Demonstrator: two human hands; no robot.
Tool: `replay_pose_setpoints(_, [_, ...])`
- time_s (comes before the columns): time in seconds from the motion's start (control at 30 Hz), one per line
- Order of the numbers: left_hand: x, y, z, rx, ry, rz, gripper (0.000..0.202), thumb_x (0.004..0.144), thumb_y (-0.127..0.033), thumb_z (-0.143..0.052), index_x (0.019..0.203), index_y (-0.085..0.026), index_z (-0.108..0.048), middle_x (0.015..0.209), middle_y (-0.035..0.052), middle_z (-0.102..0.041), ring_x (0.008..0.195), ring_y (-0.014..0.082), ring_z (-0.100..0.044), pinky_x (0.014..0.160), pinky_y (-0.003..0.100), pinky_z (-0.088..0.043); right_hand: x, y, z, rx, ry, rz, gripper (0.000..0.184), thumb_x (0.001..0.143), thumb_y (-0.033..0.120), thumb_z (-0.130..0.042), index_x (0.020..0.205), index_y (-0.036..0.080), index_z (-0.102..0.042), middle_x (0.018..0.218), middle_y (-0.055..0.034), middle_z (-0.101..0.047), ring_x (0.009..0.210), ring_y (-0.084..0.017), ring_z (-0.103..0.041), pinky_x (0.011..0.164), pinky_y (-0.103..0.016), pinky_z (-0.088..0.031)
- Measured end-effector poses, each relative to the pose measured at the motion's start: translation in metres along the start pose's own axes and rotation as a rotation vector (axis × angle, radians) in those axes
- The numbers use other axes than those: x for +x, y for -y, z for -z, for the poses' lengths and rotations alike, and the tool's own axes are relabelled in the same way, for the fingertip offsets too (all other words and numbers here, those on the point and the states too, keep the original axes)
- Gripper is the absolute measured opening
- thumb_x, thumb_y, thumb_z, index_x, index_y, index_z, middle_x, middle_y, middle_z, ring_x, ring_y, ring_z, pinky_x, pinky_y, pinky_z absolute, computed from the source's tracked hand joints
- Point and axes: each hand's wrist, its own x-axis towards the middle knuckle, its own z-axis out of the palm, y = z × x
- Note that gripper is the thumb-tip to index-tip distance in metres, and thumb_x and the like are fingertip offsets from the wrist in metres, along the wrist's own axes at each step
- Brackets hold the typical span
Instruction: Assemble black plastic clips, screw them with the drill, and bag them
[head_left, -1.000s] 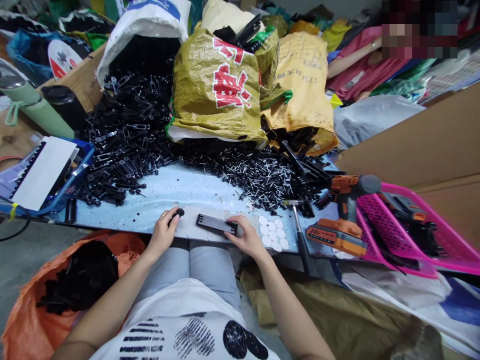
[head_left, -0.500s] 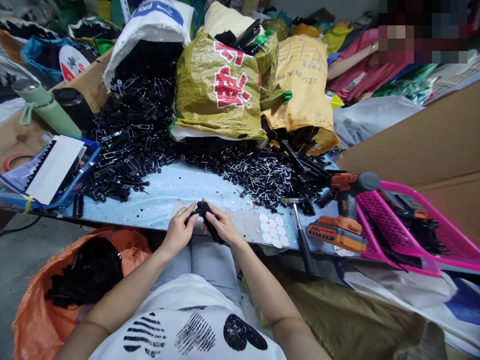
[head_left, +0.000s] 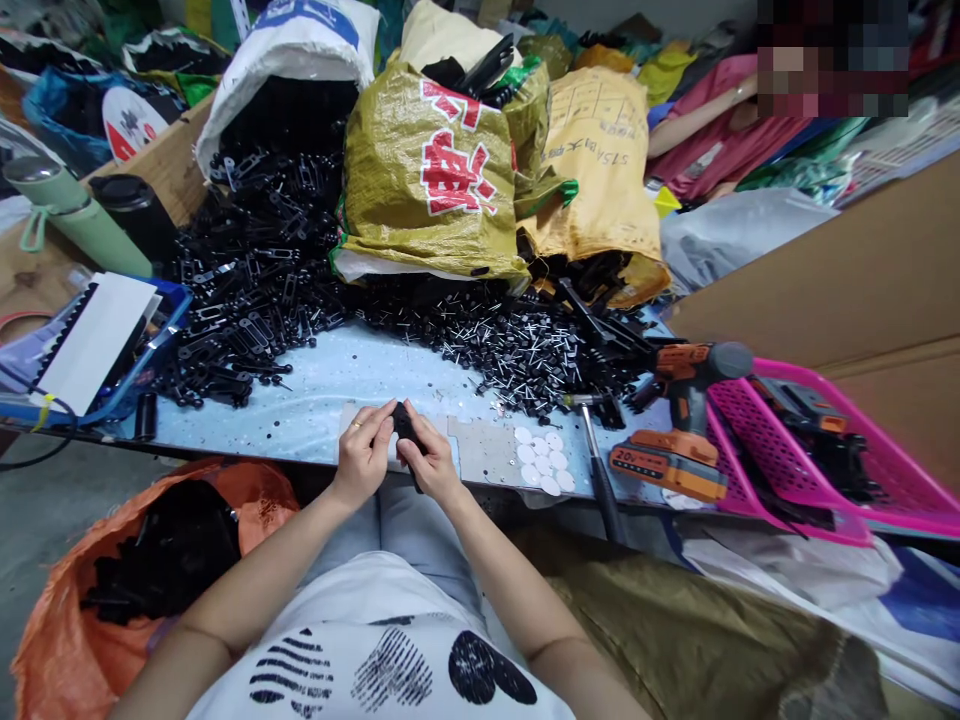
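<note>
My left hand [head_left: 365, 456] and my right hand [head_left: 429, 462] meet at the near edge of the light-blue table [head_left: 352, 375], fingers closed together on a black plastic piece [head_left: 406, 424] held upright between them. The piece's lower end hides behind my right palm. Under the hands lies a flat cardboard sheet [head_left: 484, 450]. Several white round pads [head_left: 541, 458] lie just right of my right hand.
Heaps of black clips [head_left: 247, 280] and black pins [head_left: 525, 350] cover the far table below yellow sacks [head_left: 435, 170]. A hammer [head_left: 596, 455], an orange drill [head_left: 679, 430] and a pink basket [head_left: 817, 460] sit right. An orange bag [head_left: 150, 560] of black parts stands at my left.
A second ago the long black piece lay flat under my right hand while my left held a small black part. Both hands came together and raised the piece upright.
</note>
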Motion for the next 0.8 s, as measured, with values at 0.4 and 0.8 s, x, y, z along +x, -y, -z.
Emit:
replay_pose_setpoints(0.4, [-0.012, 0.028, -0.003, 0.424, 0.437, -0.020, 0.052, 0.080, -0.011, -0.048, 0.131, -0.021, -0.049, 0.131, 0.0132, -0.050, 0.127, 0.0310, -0.040, 0.105, 0.055, -0.032, 0.069, -0.029, 0.198, -1.156, -0.413, -0.397, 0.041, 0.092, 0.027, -0.037, 0.128, 0.013, -0.050, 0.128, -0.0180, -0.049, 0.115, -0.029, -0.043, 0.091, -0.043, -0.040])
replay_pose_setpoints(0.8, [0.015, 0.034, 0.006, 0.730, 0.634, -0.146, 0.045, 0.086, -0.013, -0.046, 0.130, -0.019, -0.048, 0.111, 0.0145, -0.061, 0.104, 0.0267, -0.056, 0.089, 0.044, -0.043, 0.053, -0.003, 0.278, -1.270, -0.516, -0.364, 0.035, 0.080, 0.018, -0.052, 0.115, 0.011, -0.053, 0.111, -0.0175, -0.058, 0.106, -0.026, -0.050, 0.087, -0.037, -0.042])
